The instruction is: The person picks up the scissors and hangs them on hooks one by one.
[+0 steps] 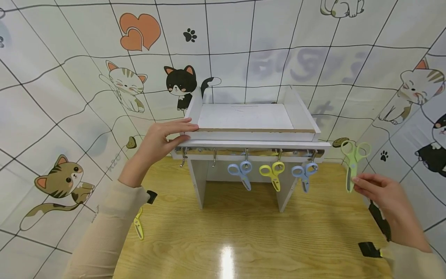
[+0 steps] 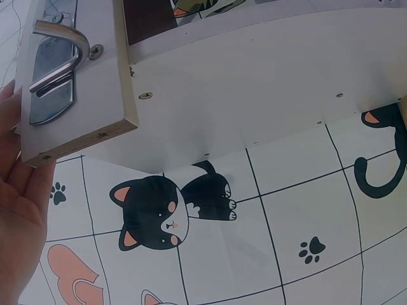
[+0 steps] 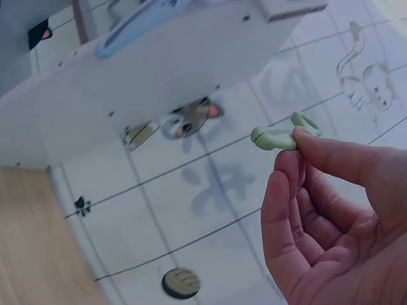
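A white shelf rack [image 1: 256, 144] stands on the table with a metal hook strip along its front. My left hand [image 1: 158, 139] rests on the rack's left end, fingers fairly straight over the corner. From the strip hang blue scissors [image 1: 240, 173], yellow scissors [image 1: 273, 173] and a second blue pair [image 1: 305, 175]. Two hooks [image 1: 214, 157] at the left carry nothing. To the right of the rack my right hand [image 1: 386, 201] pinches green scissors [image 1: 353, 162] by the blade end, handle loops up. In the right wrist view, thumb and fingertips meet on the green scissors [image 3: 276, 138].
Yellow-green scissors [image 1: 138, 224] lie on the wooden table [image 1: 244, 232] beneath my left forearm. Black tape pieces [image 1: 370, 249] sit near the table's edges. Cloth walls [image 1: 237, 69] printed with cats enclose the back and both sides.
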### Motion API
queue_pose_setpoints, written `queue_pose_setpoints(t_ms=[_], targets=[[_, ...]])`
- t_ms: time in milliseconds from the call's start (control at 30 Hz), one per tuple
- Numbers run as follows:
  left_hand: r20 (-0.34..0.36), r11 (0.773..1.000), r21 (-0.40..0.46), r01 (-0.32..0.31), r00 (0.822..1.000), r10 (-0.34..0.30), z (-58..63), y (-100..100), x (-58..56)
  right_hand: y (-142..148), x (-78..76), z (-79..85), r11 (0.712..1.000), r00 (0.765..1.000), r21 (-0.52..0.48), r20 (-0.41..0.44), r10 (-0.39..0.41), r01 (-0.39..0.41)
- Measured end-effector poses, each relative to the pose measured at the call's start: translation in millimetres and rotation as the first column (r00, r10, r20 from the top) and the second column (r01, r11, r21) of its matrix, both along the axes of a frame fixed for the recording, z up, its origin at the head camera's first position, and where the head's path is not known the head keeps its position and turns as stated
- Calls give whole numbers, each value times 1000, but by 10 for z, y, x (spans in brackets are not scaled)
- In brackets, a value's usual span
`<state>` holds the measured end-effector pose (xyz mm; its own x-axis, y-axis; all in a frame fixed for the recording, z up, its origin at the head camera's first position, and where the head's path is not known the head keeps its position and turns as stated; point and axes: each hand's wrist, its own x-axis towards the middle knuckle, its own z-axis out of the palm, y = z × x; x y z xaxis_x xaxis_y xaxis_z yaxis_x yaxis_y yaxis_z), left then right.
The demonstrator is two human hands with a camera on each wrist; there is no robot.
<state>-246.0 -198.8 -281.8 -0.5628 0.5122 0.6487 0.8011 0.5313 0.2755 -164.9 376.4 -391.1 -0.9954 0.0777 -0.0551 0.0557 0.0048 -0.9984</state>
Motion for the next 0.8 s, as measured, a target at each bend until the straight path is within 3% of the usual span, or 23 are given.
queue_pose_setpoints(t_ms=[200,467,800], targets=[[-9,1000,5,5,1000,-5,-6,-3,-13,-159,113,219,999,995,-32,-102,-19,15],[-11,1000,4,6,1000,-6,6,3,-15,-455,229,423,999,974,19,-221,44,-41],[-11,1000,0,-1,1000,1,8,6,-6,-975,231,625,986,931,84,-327,161,-142]])
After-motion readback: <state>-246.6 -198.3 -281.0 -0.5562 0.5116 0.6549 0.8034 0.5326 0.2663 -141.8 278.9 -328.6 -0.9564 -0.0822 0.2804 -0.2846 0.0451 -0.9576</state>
